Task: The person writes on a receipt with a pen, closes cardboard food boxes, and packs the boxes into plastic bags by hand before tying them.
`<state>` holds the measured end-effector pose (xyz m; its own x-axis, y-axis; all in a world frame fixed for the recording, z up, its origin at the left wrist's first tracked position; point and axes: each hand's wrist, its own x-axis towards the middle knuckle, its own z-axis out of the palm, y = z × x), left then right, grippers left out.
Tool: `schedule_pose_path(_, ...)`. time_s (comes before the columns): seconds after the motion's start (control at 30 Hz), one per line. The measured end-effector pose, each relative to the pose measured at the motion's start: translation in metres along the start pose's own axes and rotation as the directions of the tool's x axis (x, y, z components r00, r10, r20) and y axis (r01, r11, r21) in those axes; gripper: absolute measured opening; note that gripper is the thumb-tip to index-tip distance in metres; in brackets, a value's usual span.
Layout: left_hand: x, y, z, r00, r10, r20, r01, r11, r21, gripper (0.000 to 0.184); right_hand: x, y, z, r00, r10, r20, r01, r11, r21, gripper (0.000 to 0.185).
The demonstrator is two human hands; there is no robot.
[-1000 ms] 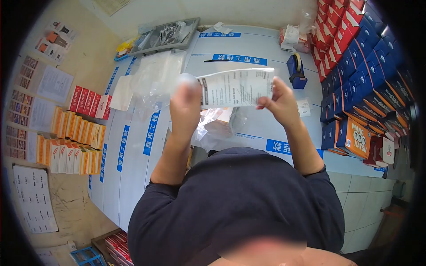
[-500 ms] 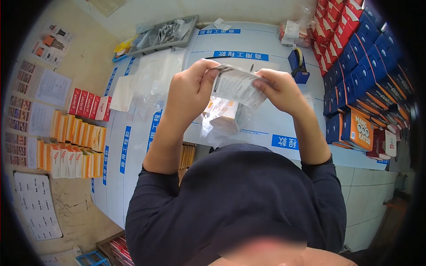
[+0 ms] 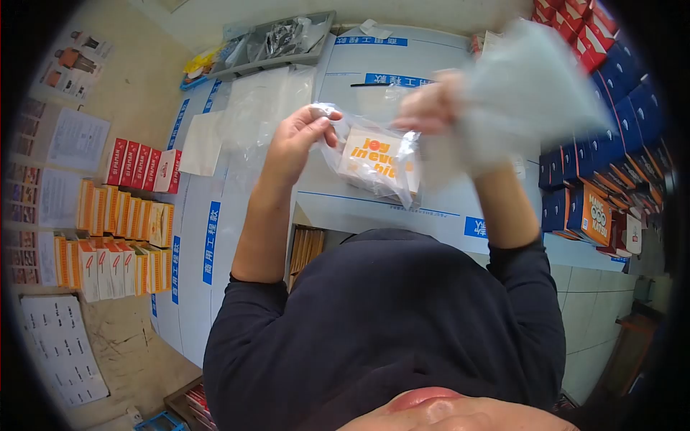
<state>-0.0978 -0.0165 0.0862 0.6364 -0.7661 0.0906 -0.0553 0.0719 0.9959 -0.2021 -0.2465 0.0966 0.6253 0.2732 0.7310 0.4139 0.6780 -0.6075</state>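
A clear plastic bag (image 3: 332, 159) lies on the table in front of me, with a white box (image 3: 365, 167) lettered in orange inside it. My left hand (image 3: 298, 136) is closed, pinching the bag's upper left edge between thumb and fingers. To the right of the bag, my right hand (image 3: 433, 106) is smeared by motion and holds a pale printed paper sheet (image 3: 535, 90). The sheet is also blurred, so its print cannot be read, and it covers part of the right forearm.
A grey tray (image 3: 277, 65) of plastic packets stands at the back left, near flat clear bags (image 3: 266, 108). Orange-and-white boxes (image 3: 118, 212) and red boxes (image 3: 133, 164) line the left. Stacked blue boxes (image 3: 575, 161) and red boxes (image 3: 593, 43) fill the right side.
The left hand has let go of the paper and taken hold of the bag's edge. The right hand has swung the paper up and to the right, uncovering the box.
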Motion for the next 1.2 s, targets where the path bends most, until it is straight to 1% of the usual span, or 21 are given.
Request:
schedule_pose_path(0.03,-0.001,0.001,-0.004,0.998,0.015,0.068,-0.016,1.000,0.021,0.026,-0.007,0.030,-0.011,0.909,0.327,-0.260,-0.377,0.909,-0.177,0.016)
schedule_pose_path(0.07,-0.003,0.002,-0.006,0.997,0.012,0.071,-0.012,1.000,0.009,0.026,-0.015,0.060,-0.022,0.651,0.594,-0.472,-0.728,0.666,-0.166,0.017)
schedule_pose_path(0.1,-0.006,0.002,-0.008,0.998,0.012,0.062,-0.015,0.999,0.050,0.026,-0.004,0.070,-0.015,0.446,0.680,-0.582,-0.895,0.358,-0.268,0.025)
schedule_pose_path(0.13,-0.008,0.003,-0.009,0.999,0.016,0.051,-0.021,0.996,0.089,0.027,-0.009,0.084,-0.025,0.248,0.695,-0.674,-0.820,-0.219,-0.528,0.029)
schedule_pose_path(0.17,-0.012,0.004,-0.010,0.999,0.020,0.047,-0.023,0.997,0.070,0.027,-0.035,0.107,-0.057,0.060,0.761,-0.646,-0.470,-0.549,-0.691,0.030)
schedule_pose_path(0.2,-0.017,0.005,-0.011,0.998,0.020,0.057,-0.024,0.997,0.070,0.029,-0.062,0.109,-0.055,0.299,0.578,-0.760,-0.577,-0.525,-0.626,0.029)
schedule_pose_path(0.23,-0.019,0.003,-0.014,0.998,0.018,0.067,-0.022,0.997,0.070,0.032,-0.061,0.102,-0.058,0.285,0.585,-0.760,-0.567,-0.536,-0.625,0.029)
schedule_pose_path(0.3,-0.021,-0.008,-0.034,0.993,-0.011,0.116,0.005,0.999,0.049,0.041,-0.051,0.090,-0.060,0.026,0.653,-0.757,-0.525,-0.636,-0.566,0.028)
schedule_pose_path(0.37,-0.020,-0.012,-0.047,0.972,0.185,0.142,-0.231,0.853,0.468,0.074,-0.039,0.087,-0.052,-0.007,0.646,-0.763,-0.534,-0.648,-0.543,0.027)
schedule_pose_path(0.4,-0.018,-0.022,-0.052,0.970,0.188,0.152,-0.238,0.856,0.460,0.074,-0.033,0.087,-0.051,-0.021,0.637,-0.770,-0.543,-0.654,-0.527,0.027)
schedule_pose_path(0.47,-0.013,-0.058,-0.059,0.984,0.115,0.134,-0.175,0.739,0.651,0.107,-0.041,0.099,-0.057,-0.009,0.620,-0.784,-0.551,-0.658,-0.514,0.028)
schedule_pose_path(0.57,0.006,-0.085,-0.046,0.965,0.075,0.250,-0.244,0.599,0.763,0.120,-0.047,0.114,-0.058,0.028,0.578,-0.816,-0.589,-0.650,-0.480,0.027)
schedule_pose_path(0.67,0.033,-0.097,-0.012,0.939,0.185,0.291,-0.344,0.545,0.764,0.120,-0.042,0.114,-0.054,-0.049,0.545,-0.837,-0.593,-0.690,-0.414,0.026)
schedule_pose_path(0.73,0.049,-0.135,0.009,0.941,0.140,0.307,-0.317,0.679,0.662,0.118,-0.041,0.105,-0.046,0.189,0.657,-0.730,-0.545,-0.549,-0.634,0.027)
schedule_pose_path(0.77,0.053,-0.156,0.017,0.944,0.095,0.316,-0.266,0.786,0.557,0.116,-0.044,0.096,-0.044,0.175,0.649,-0.740,-0.546,-0.561,-0.622,0.027)
schedule_pose_path(0.9,0.048,-0.157,0.025,0.919,0.121,0.376,-0.378,0.549,0.745,0.076,-0.060,0.047,-0.033,-0.005,0.350,-0.937,-0.183,-0.921,-0.344,0.033)
schedule_pose_path(0.97,0.045,-0.151,0.025,0.936,0.065,0.347,-0.324,0.550,0.770,0.062,-0.038,0.008,0.001,-0.196,0.432,-0.880,-0.196,-0.897,-0.396,0.034)
schedule_pose_path(1.03,0.044,-0.154,0.025,0.918,0.239,0.315,-0.392,0.441,0.807,0.050,-0.002,-0.022,0.047,0.170,0.675,-0.718,-0.456,-0.592,-0.665,0.021)
schedule_pose_path(1.1,0.050,-0.161,0.021,0.887,0.304,0.347,-0.453,0.433,0.779,0.042,0.013,-0.058,0.081,0.563,0.591,-0.577,-0.522,-0.287,-0.803,0.036)
schedule_pose_path(1.13,0.050,-0.164,0.020,0.851,0.364,0.378,-0.512,0.415,0.752,0.034,0.003,-0.059,0.079,0.558,0.592,-0.581,-0.529,-0.285,-0.799,0.036)
schedule_pose_path(1.2,0.050,-0.169,0.019,0.858,0.341,0.385,-0.514,0.537,0.669,0.026,-0.035,-0.047,0.065,0.778,0.198,-0.597,-0.599,-0.055,-0.799,0.067)
